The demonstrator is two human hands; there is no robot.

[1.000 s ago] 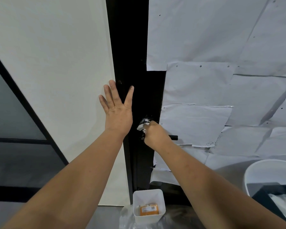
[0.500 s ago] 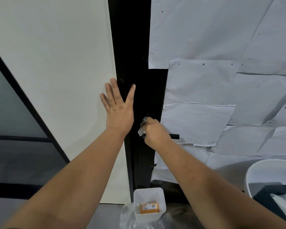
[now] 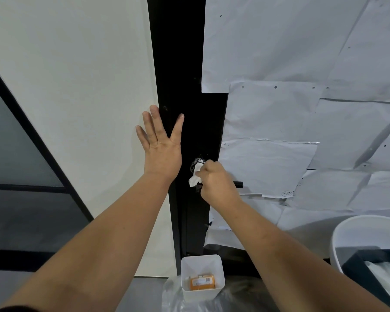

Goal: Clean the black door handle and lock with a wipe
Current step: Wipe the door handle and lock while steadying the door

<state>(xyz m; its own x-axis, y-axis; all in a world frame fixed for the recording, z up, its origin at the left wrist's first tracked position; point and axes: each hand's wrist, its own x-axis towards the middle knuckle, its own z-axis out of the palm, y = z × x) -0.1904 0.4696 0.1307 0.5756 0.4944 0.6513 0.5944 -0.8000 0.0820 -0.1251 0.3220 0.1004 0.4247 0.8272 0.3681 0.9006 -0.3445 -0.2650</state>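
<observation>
While the left hand (image 3: pixel 161 152) lies flat with fingers spread against the white wall and black door frame (image 3: pixel 178 64), the right hand (image 3: pixel 216 182) curls its grip tight around a crumpled white wipe (image 3: pixel 194 176), pressing it onto the lock (image 3: pixel 197 162). Just the black door handle's (image 3: pixel 239 184) tip shows, poking out right of that fist.

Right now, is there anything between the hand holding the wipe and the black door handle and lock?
Nothing visible. The right hand presses the white wipe straight onto the lock, and covers most of the black handle, whose tip shows past the knuckles. The left hand lies flat on the wall and frame, off to the side.
</observation>
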